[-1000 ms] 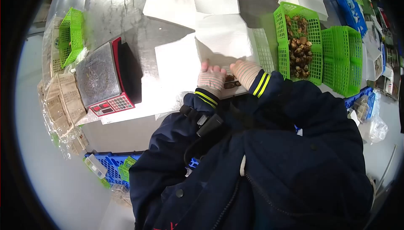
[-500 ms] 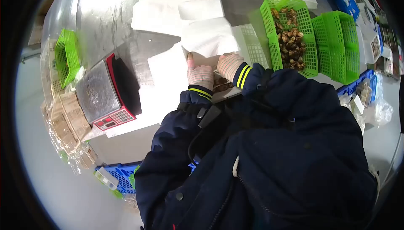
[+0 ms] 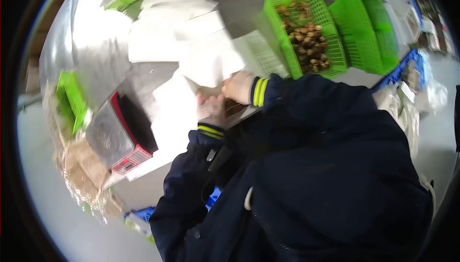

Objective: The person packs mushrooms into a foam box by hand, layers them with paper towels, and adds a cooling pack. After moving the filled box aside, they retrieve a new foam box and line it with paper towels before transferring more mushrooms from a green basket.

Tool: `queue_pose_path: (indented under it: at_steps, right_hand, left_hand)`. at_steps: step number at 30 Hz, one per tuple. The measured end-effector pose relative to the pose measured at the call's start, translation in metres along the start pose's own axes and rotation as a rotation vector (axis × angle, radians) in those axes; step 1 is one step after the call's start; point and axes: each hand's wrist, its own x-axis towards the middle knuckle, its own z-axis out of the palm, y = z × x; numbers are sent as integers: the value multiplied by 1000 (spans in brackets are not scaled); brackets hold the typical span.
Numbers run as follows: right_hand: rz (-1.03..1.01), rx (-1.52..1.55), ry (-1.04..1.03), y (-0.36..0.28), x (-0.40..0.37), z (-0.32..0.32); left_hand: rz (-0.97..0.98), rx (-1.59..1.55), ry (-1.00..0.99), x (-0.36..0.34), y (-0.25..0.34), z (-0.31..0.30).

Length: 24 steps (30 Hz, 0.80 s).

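Note:
My left hand [image 3: 211, 111], in a striped glove, is closed on the near edge of a white paper sheet [image 3: 211, 61]. Close beside it on the right, my right hand [image 3: 238, 87] is closed at the same edge, its fingertips pressed to the paper. Below and between the hands, brown items [image 3: 233, 108] show in a small container partly hidden by my hands and sleeve. The view is slightly blurred.
A scale [image 3: 109, 132] with a red edge stands at the left, near a green basket [image 3: 72, 104]. At the upper right are a green basket of brown lumpy pieces [image 3: 309, 41] and stacked green baskets [image 3: 366, 32]. More white paper [image 3: 158, 34] lies beyond my hands.
The whole view has shifted and tilted. My left thumb, raised before, now lies lower near the paper, and both hands remain close together at its edge.

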Motion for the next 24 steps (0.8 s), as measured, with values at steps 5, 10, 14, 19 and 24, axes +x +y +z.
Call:
queue_pose_path:
  at_steps: [5, 10, 14, 19, 24]
  right_hand:
    - [16, -100, -31, -2, 4, 11]
    - [-15, -96, -38, -3, 3, 21]
    - [60, -89, -90, -5, 4, 25]
    - [46, 545, 443, 35, -63, 14]
    - [1237, 493, 338, 198, -117, 37]
  left_hand:
    - [50, -2, 6, 1, -4, -8]
    - [53, -151, 156, -3, 0, -3]
    - [43, 19, -48, 3, -3, -4]
    - [58, 3, -65, -2, -4, -14]
    - [103, -154, 156, 2, 26, -35]
